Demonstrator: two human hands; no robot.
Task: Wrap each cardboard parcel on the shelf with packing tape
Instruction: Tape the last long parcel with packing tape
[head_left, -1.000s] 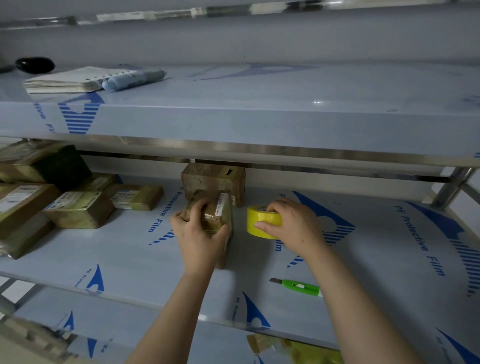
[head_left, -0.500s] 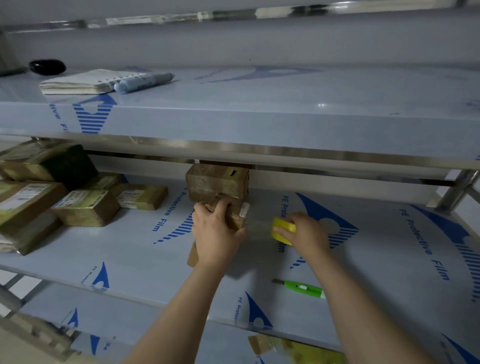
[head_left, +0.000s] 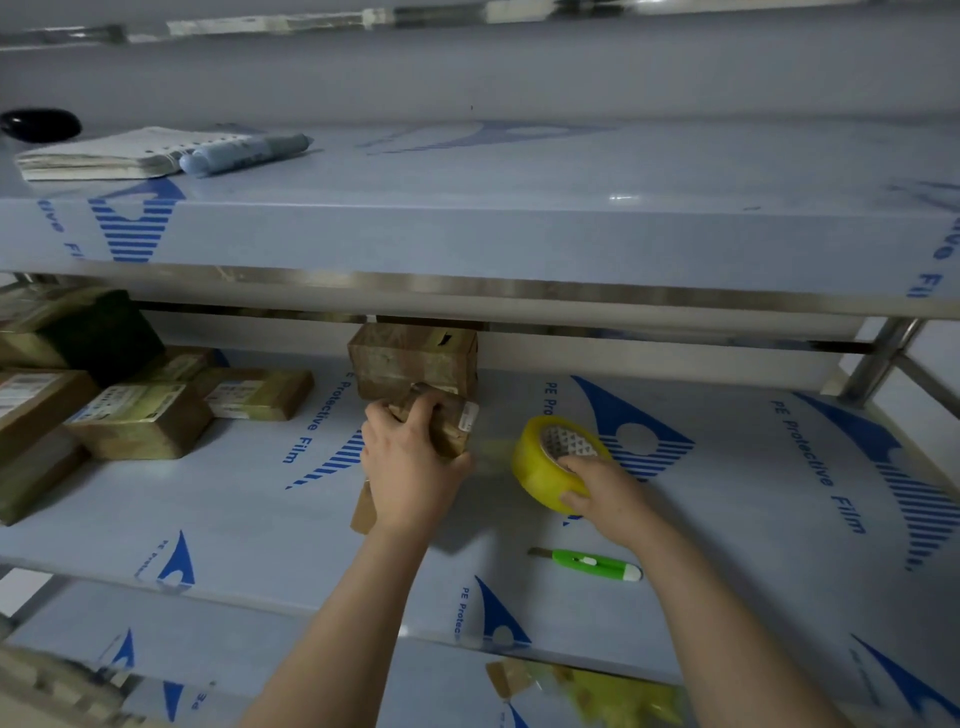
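Meanwhile hands grip boxy cardboard parcel (head_left: 441, 421) and glossy yellow tape roll (head_left: 550, 462).

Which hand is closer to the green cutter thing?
The right. The right hand, holding the tape, is just behind the cutter. The left hand grips a parcel farther off, to the cutter's left.

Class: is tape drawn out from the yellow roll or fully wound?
Drawn out: a translucent strip runs from roll to the parcel in the left hand.
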